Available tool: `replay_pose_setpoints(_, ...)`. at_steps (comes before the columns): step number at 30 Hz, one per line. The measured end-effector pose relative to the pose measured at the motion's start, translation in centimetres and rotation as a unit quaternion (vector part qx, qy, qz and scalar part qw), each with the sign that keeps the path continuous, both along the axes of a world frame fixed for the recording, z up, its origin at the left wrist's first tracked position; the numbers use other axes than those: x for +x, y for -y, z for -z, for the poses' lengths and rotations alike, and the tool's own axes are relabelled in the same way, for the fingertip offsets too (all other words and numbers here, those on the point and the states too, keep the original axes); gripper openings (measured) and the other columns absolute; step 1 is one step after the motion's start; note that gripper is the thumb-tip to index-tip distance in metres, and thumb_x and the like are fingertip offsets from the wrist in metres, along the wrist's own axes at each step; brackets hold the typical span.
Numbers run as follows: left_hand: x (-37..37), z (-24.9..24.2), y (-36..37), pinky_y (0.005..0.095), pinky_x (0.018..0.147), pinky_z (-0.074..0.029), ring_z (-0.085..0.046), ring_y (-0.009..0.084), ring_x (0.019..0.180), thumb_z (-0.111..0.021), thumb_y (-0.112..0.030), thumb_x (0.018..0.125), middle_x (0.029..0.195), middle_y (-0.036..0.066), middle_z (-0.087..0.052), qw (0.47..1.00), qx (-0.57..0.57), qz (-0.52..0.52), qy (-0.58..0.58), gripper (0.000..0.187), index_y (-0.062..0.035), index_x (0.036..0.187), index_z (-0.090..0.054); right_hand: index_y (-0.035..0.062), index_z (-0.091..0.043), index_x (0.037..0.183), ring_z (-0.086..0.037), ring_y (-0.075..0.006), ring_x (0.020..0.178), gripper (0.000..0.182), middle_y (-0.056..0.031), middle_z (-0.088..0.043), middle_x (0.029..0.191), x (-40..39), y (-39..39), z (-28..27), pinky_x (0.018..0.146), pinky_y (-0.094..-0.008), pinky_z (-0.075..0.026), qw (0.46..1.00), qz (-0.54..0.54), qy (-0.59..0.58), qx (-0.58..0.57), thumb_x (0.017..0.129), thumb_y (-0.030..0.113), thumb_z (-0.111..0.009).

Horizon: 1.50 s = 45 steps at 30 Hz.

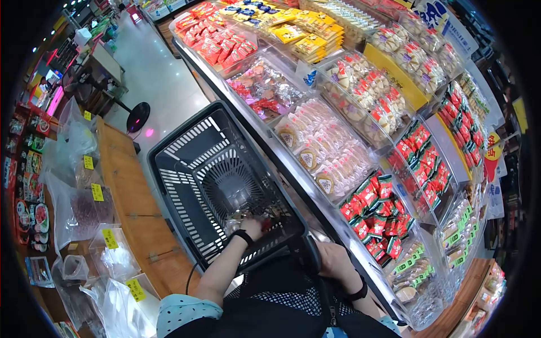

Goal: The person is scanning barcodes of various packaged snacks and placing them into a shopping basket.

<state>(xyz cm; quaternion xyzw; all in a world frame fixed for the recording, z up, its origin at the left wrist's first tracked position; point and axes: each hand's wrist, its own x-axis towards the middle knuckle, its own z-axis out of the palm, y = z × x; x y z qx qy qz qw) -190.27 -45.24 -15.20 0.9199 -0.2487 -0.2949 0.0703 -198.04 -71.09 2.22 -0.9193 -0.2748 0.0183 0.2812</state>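
A dark grey plastic shopping basket (186,169) with slotted sides hangs tilted in front of me. My left hand (251,228), a black band at its wrist, reaches down inside it. The fingers look curled among small clear-wrapped packets (235,221) near the basket's lower end; what they hold is hidden. At the near right corner, my right hand (333,259) is closed on the basket handle (309,254), its fingertips partly out of sight. It also has a dark band at the wrist.
A tiered display (276,149) of wrapped snacks runs along my right, its metal edge close to the basket. Red-and-green packets (369,211) lie nearest my right hand. A wooden counter (132,208) with plastic-covered bins stands left. Beyond are a tiled aisle (152,67) and a fan base (138,116).
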Motion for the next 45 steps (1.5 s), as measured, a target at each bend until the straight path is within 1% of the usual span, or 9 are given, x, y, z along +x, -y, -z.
replay_pose_setpoints(14,5.9,-2.6,-1.5,0.0350,0.076,-0.046,-0.061,0.0268,0.085,-0.062,-0.033,0.073,0.087,0.017,-0.063,0.947,-0.177,-0.189,-0.190,0.039,-0.0016,0.096,-0.059,-0.0053,-0.053,0.094,-0.058,-0.0267,0.058,0.039,-0.0132,-0.057,0.069,-3.1,2.0,-1.5,0.052,-0.0335,-0.048,0.985,0.164,0.048,0.013,0.066,0.016,-0.069)
replay_pose_setpoints(16,6.8,-7.1,-2.2,0.0228,0.070,-0.046,-0.060,0.0170,0.074,-0.060,-0.020,0.077,0.080,0.009,-0.062,0.877,-0.285,-0.304,-0.240,0.028,0.0009,0.094,-0.056,-0.0052,-0.053,0.094,-0.058,-0.0268,0.058,0.038,-0.0129,-0.057,0.068,-3.1,2.2,-1.8,0.052,-0.0337,-0.048,0.985,0.164,0.058,0.020,0.066,0.015,-0.069)
replay_pose_setpoints(20,7.1,-13.9,-2.7,0.0406,0.068,-0.053,-0.057,0.0233,0.068,-0.056,-0.013,0.074,0.078,0.014,-0.056,0.599,-0.596,-0.380,-0.377,0.027,0.0040,0.095,-0.051,-0.0056,-0.053,0.097,-0.060,-0.0278,0.061,0.042,-0.0140,-0.058,0.069,-3.1,2.4,-1.4,0.055,-0.0341,-0.049,0.985,0.162,0.042,0.029,0.065,0.015,-0.069)
replay_pose_setpoints(24,5.3,-16.2,0.9,0.0363,0.051,-0.055,-0.052,0.0262,0.078,-0.047,-0.026,0.071,0.089,0.016,-0.043,0.271,-0.802,-0.270,-0.459,0.048,0.0115,0.101,-0.043,-0.0062,-0.052,0.101,-0.062,-0.0280,0.067,0.046,-0.0162,-0.060,0.076,-2.4,2.5,-1.7,0.060,-0.0340,-0.051,0.989,0.134,0.053,0.030,0.063,0.015,-0.069)
replay_pose_setpoints(26,4.2,-17.9,3.3,0.0311,0.042,-0.050,-0.045,0.0209,0.067,-0.046,-0.020,0.071,0.094,0.016,-0.042,0.212,-0.812,-0.230,-0.493,0.048,0.0096,0.108,-0.043,-0.0073,-0.051,0.102,-0.063,-0.0282,0.071,0.049,-0.0182,-0.060,0.082,-1.8,2.6,-2.5,0.065,-0.0336,-0.051,0.990,0.082,0.104,0.048,0.061,0.014,-0.068)
replay_pose_setpoints(31,2.0,-20.1,7.7,0.0278,0.047,-0.042,-0.047,0.0172,0.062,-0.048,-0.035,0.084,0.110,0.019,-0.045,0.429,-0.776,-0.217,-0.410,0.059,-0.0089,0.133,-0.029,-0.0083,-0.051,0.101,-0.062,-0.0277,0.069,0.049,-0.0175,-0.060,0.083,-1.9,4.3,-1.7,0.063,-0.0336,-0.051,0.990,0.070,0.118,0.037,0.061,0.014,-0.067)
replay_pose_setpoints(36,1.2,-19.8,10.8,0.0279,0.059,-0.046,-0.054,0.0178,0.069,-0.034,-0.041,0.093,0.107,0.016,-0.049,0.375,-0.727,-0.211,-0.535,0.055,-0.0106,0.136,-0.022,-0.0086,-0.051,0.102,-0.061,-0.0276,0.067,0.049,-0.0164,-0.060,0.081,-2.4,6.2,-1.8,0.061,-0.0333,-0.050,0.987,0.091,0.124,0.049,0.062,0.016,-0.066)
replay_pose_setpoints(38,0.0,-21.2,12.9,0.0273,0.063,-0.043,-0.052,0.0183,0.076,-0.030,-0.043,0.093,0.108,0.013,-0.049,0.506,-0.691,-0.340,-0.389,0.055,-0.0083,0.135,-0.025,-0.0074,-0.051,0.102,-0.061,-0.0278,0.068,0.049,-0.0163,-0.061,0.081,-2.6,7.1,-1.8,0.061,-0.0338,-0.050,0.985,0.098,0.127,0.062,0.062,0.015,-0.066)
replay_pose_setpoints(45,0.3,-18.9,17.2,0.0289,0.063,-0.045,-0.053,0.0211,0.088,-0.033,-0.046,0.091,0.116,0.018,-0.049,0.370,-0.681,-0.243,-0.584,0.058,-0.0051,0.132,-0.032,-0.0011,-0.055,0.105,-0.061,-0.0308,0.069,0.048,-0.0136,-0.062,0.081,-3.6,10.4,-3.1,0.062,-0.0362,-0.049,0.972,0.098,-0.009,0.211,0.064,0.019,-0.070)
